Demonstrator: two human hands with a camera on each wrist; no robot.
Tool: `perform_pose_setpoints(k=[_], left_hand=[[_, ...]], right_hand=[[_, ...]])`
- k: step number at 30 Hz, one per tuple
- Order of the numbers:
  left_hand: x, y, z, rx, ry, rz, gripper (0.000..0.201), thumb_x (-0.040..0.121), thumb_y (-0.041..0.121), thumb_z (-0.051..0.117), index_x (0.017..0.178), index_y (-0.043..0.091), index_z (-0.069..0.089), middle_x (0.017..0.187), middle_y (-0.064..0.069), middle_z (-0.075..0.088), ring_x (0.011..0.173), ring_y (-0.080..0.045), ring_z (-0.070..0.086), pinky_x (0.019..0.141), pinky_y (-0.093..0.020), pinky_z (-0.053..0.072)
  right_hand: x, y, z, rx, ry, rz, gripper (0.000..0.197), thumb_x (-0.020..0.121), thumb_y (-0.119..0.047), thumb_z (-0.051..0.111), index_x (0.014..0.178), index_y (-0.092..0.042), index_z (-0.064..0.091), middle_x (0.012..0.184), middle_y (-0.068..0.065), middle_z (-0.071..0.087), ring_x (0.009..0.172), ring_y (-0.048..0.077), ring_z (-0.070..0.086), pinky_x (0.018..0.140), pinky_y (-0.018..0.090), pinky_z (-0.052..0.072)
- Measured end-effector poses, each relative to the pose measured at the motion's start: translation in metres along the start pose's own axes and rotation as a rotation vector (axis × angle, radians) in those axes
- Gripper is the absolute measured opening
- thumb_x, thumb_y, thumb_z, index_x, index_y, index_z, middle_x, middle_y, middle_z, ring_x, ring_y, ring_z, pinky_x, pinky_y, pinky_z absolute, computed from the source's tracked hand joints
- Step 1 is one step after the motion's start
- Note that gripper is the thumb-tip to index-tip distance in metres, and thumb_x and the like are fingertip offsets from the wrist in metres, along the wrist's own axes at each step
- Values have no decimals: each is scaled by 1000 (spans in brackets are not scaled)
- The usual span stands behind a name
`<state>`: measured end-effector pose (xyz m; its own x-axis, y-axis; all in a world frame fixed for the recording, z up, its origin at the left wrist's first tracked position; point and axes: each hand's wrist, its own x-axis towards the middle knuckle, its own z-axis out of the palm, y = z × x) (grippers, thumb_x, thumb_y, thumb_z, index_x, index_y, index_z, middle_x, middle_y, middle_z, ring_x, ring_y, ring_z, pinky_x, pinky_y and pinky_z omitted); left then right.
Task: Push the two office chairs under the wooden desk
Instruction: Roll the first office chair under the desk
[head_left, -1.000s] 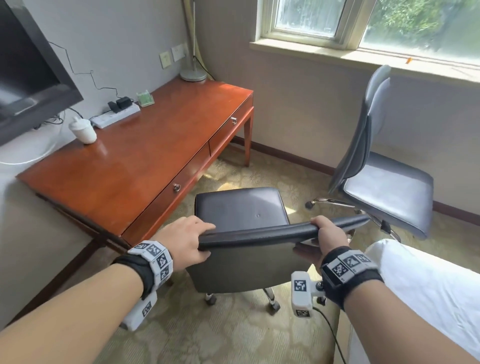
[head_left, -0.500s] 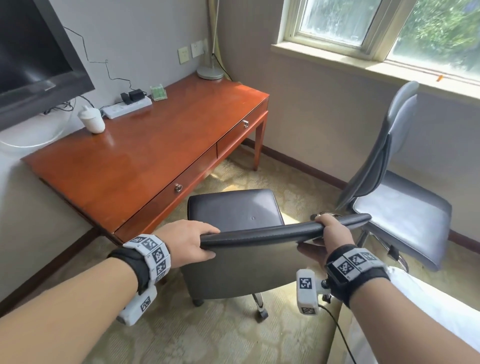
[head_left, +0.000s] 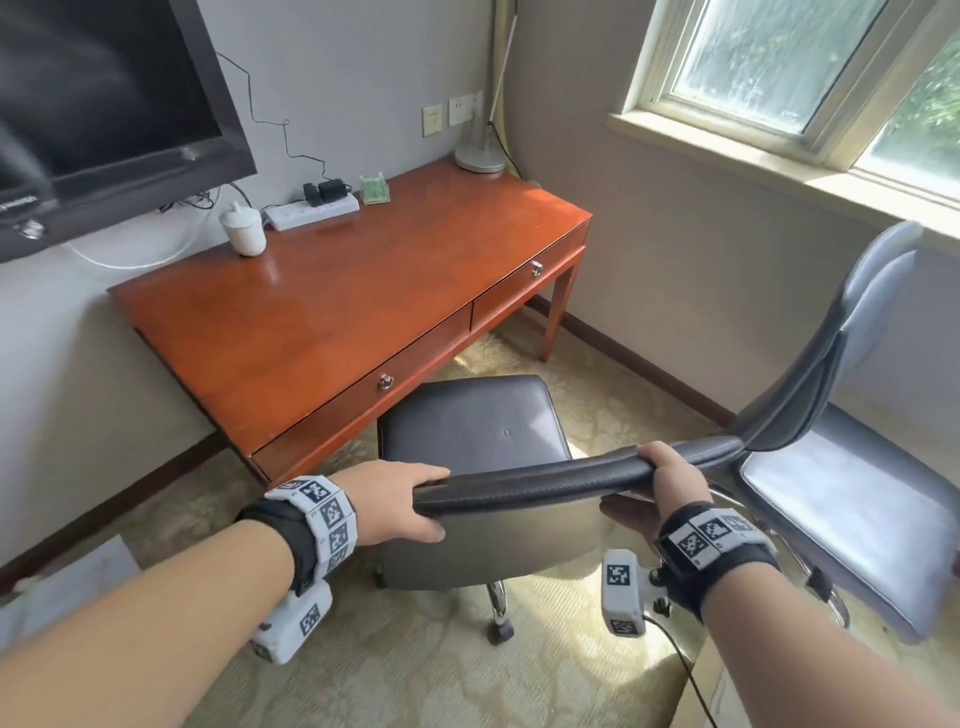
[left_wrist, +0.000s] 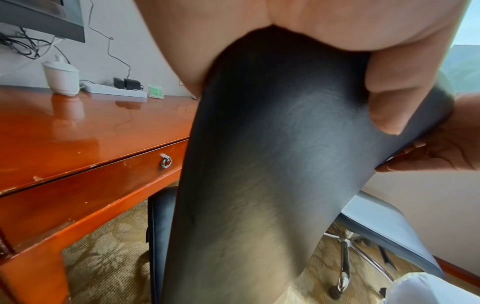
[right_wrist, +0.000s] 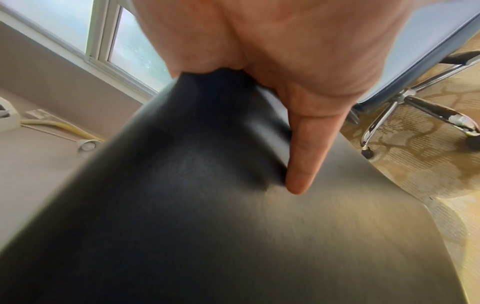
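A black leather office chair (head_left: 483, 421) stands in front of the wooden desk (head_left: 332, 296), its seat front just under the left drawer edge. My left hand (head_left: 405, 501) grips the left end of its backrest top (left_wrist: 272, 144). My right hand (head_left: 670, 475) grips the backrest's right end (right_wrist: 207, 185), thumb down the back. A second, grey office chair (head_left: 841, 467) stands to the right, side-on to the desk, its chrome base (right_wrist: 415, 102) on the carpet.
On the desk sit a white lidded cup (head_left: 243, 231), a power strip (head_left: 311, 208), a green box (head_left: 374, 188) and a lamp base (head_left: 480, 153). A TV (head_left: 104, 104) hangs at left. A window (head_left: 810, 67) is at right, white bedding (left_wrist: 428, 288) behind the chairs.
The black chair has rolled forward with both hands on its backrest, its seat front now reaching the desk's drawer edge. The view has shifted toward the desk.
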<state>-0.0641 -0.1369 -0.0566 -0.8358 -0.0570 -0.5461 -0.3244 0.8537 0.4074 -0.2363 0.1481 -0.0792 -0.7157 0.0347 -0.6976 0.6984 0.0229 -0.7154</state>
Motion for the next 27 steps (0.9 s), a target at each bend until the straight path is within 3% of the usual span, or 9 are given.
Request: perform_pose_setpoints(k=[4, 10, 14, 15, 18, 20, 22, 24, 27], left_hand=[[10, 16, 7, -46, 10, -59, 85, 79, 64, 67, 156, 47, 35, 144, 15, 58, 118, -9, 61, 101, -35, 51], [10, 72, 44, -106, 73, -159, 81, 84, 55, 66, 157, 49, 31, 149, 13, 55, 107, -8, 64, 93, -31, 54], [14, 111, 70, -131, 99, -159, 76, 90, 38, 59, 148, 70, 22, 161, 19, 39, 110, -10, 66, 94, -30, 54], [14, 117, 76, -123, 98, -177, 75, 92, 35, 56, 147, 72, 20, 165, 18, 32, 108, -10, 67, 94, -29, 53], [14, 128, 84, -102, 105, -226, 72, 98, 28, 53, 149, 69, 23, 167, 18, 25, 71, -3, 64, 79, -22, 51], [13, 129, 84, -82, 119, -228, 70, 99, 28, 53, 149, 68, 26, 166, 21, 26, 68, -8, 66, 79, -26, 56], [8, 121, 84, -80, 144, -235, 66, 99, 31, 55, 149, 66, 29, 163, 25, 31, 74, -12, 69, 83, -28, 57], [0, 110, 84, -80, 194, -256, 58, 100, 40, 57, 146, 66, 35, 152, 24, 50, 81, -9, 68, 86, -28, 56], [-15, 95, 79, -65, 280, -295, 48, 100, 47, 58, 142, 65, 43, 116, 19, 68, 84, -5, 59, 83, -25, 51]], right_hand=[[20, -17, -8, -34, -36, -5, 18, 89, -19, 67, 100, -5, 63, 107, 25, 70, 90, 43, 75, 84, 62, 62], [48, -45, -40, -84, -120, 0, 24, 92, -24, 68, 106, -8, 59, 122, 27, 70, 91, 44, 76, 86, 60, 62], [58, -66, -59, -125, -163, 15, 29, 91, -24, 70, 109, -6, 56, 120, 28, 71, 92, 47, 75, 84, 58, 63], [58, -70, -63, -135, -170, 25, 30, 91, -24, 70, 109, -5, 55, 120, 27, 71, 91, 47, 75, 82, 58, 63], [56, -76, -71, -132, -209, 43, 27, 91, -22, 71, 105, -5, 56, 120, 28, 71, 94, 47, 75, 86, 61, 61], [53, -74, -74, -141, -237, 41, 24, 90, -22, 71, 102, -6, 59, 124, 29, 70, 95, 48, 75, 87, 64, 60], [50, -66, -74, -146, -252, 46, 25, 89, -24, 72, 104, -7, 62, 128, 28, 68, 93, 48, 75, 83, 65, 61], [44, -57, -71, -144, -250, 46, 26, 89, -25, 72, 105, -8, 63, 130, 27, 66, 95, 47, 75, 79, 65, 62], [34, -41, -60, -97, -228, 57, 27, 87, -25, 71, 107, -8, 64, 121, 24, 68, 96, 45, 74, 75, 59, 64]])
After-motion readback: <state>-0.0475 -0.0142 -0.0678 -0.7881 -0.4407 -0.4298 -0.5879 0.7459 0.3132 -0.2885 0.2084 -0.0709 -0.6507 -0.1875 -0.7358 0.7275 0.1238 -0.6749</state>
